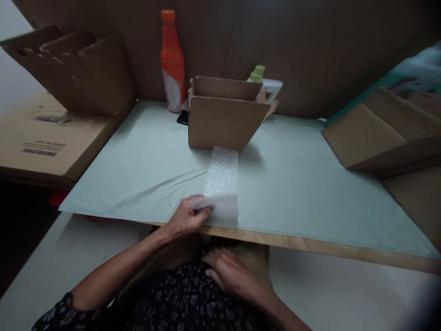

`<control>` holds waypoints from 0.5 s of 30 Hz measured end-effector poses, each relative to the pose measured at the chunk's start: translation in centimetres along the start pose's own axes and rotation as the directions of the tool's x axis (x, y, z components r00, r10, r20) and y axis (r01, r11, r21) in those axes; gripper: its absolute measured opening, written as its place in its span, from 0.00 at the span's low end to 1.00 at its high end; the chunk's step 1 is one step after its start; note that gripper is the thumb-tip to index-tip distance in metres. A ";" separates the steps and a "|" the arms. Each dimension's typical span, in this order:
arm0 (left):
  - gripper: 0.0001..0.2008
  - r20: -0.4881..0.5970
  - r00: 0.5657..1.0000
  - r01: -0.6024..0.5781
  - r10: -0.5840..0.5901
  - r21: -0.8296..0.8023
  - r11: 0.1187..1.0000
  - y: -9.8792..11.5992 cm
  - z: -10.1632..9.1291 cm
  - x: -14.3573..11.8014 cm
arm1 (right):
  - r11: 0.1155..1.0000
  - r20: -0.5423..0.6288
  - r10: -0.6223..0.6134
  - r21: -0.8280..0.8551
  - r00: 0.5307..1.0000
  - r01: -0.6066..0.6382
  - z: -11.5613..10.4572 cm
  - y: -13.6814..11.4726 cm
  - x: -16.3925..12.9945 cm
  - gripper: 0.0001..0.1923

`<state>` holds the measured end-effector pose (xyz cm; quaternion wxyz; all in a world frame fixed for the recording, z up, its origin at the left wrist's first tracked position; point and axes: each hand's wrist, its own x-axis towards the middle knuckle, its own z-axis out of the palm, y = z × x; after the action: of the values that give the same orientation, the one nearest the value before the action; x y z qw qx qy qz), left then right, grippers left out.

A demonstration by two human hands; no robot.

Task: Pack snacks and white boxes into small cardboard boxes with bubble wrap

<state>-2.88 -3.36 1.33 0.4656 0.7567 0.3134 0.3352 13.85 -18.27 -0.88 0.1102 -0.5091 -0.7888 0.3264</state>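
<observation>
While bubble wrap (223, 172) lies on pale cloth (292, 184), brown panelling (292, 46) rises behind.

Bubble wrap strip (223, 172), narrow and translucent, with glossy cells on its far portion. It lies flat and lengthwise, near to far, on the pale green cloth (292, 184). The far end meets the foot of the open cardboard box (220, 123); the near portion, smoother and whitish, is lifted leftward at the cloth's near edge.
</observation>
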 end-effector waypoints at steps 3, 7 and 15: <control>0.09 0.056 0.996 -0.077 0.075 0.037 0.996 0.9 0.0 -0.4 | 1.000 -0.262 -0.013 0.024 0.965 0.020 -3.8 0.1 -2.6 0.09; 0.17 0.119 0.991 0.059 -0.068 0.074 0.996 1.5 0.7 -0.1 | 0.994 -0.688 0.104 0.043 0.719 -0.103 -7.7 1.6 -2.4 0.21; 0.25 -0.134 0.962 0.267 -0.237 0.291 0.919 0.0 2.0 2.2 | 0.949 -0.631 0.309 0.249 0.711 -0.191 -7.6 5.9 6.2 0.18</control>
<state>0.01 -2.57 1.09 0.3662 0.7559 0.4785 0.2560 19.19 -8.21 0.19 0.3794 -0.6827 -0.5914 0.2006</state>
